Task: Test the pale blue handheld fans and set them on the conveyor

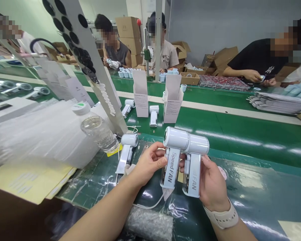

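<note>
My left hand grips the handle of a pale blue handheld fan printed "Speed FAN". My right hand holds a matching fan by its handle, and the two fan heads touch side by side. A third fan lies on the green workbench just left of my left hand. Farther off, several more fans stand between upright white cartons. A pale watch strap circles my right wrist.
A water bottle lies at left on a heap of clear plastic bags, beside a yellow folder. A bubble-wrap roll sits below my hands. Co-workers sit across the bench among cardboard boxes and stacked sheets.
</note>
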A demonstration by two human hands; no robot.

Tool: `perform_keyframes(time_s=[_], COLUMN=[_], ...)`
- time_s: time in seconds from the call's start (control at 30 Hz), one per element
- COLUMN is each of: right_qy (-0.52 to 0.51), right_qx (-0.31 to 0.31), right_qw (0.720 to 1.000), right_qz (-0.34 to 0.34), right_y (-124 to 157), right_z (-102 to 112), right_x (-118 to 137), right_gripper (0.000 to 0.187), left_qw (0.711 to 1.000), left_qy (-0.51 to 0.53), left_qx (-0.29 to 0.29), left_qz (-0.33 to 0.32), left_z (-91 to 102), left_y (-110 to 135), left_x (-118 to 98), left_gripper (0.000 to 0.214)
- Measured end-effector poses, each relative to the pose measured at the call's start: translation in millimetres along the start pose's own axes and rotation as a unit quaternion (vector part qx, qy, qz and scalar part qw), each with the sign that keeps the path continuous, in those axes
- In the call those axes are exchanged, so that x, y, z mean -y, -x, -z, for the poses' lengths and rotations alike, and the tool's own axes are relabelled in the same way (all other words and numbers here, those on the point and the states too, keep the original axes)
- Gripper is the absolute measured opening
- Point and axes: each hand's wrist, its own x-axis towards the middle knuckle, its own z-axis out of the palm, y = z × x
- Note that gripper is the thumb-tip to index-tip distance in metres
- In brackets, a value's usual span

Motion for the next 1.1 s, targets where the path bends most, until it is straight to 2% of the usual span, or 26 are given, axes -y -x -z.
perform_keyframes(time_s=[0.17,0.3,0.4,0.47,0.57,0.63,0.83,1.0,1.1], right_qy=[0.016,0.087,0.227,0.293,0.322,0.319,0.345,0.350,0.365], right_qx=[0.015,0.024,0.031,0.081,0.173,0.204,0.238,0.265,0.274], right_qw=[0.999,0.993,0.960,0.929,0.891,0.878,0.852,0.844,0.847], right_qz=[0.025,0.074,0.162,0.212,0.268,0.291,0.314,0.309,0.273], right_y=[3,8,11,12,10,8,4,0,-10], right_z=[1,7,11,12,12,13,19,26,36], right_x=[0,1,5,10,17,19,18,16,14], right_gripper=[0.024,0.030,0.048,0.057,0.054,0.055,0.051,0.057,0.063], left_qw=[1.000,0.994,0.973,0.958,0.936,0.921,0.872,0.802,0.795], left_qy=[0.000,-0.090,-0.199,-0.243,-0.276,-0.294,-0.350,-0.426,-0.444], left_qx=[0.012,-0.026,-0.035,-0.026,-0.040,-0.055,-0.064,-0.027,0.000], left_qz=[0.002,-0.047,-0.107,-0.152,-0.217,-0.249,-0.336,-0.417,-0.414], left_z=[1.1,1.4,0.1,-0.9,-2.6,-4.1,-5.8,5.8,11.3], left_y=[1,5,7,6,4,4,9,5,-1], left_x=[0,-1,-3,-3,-1,-1,-1,6,12], left_gripper=[0.049,0.041,0.040,0.030,0.014,0.013,0.013,0.021,0.027])
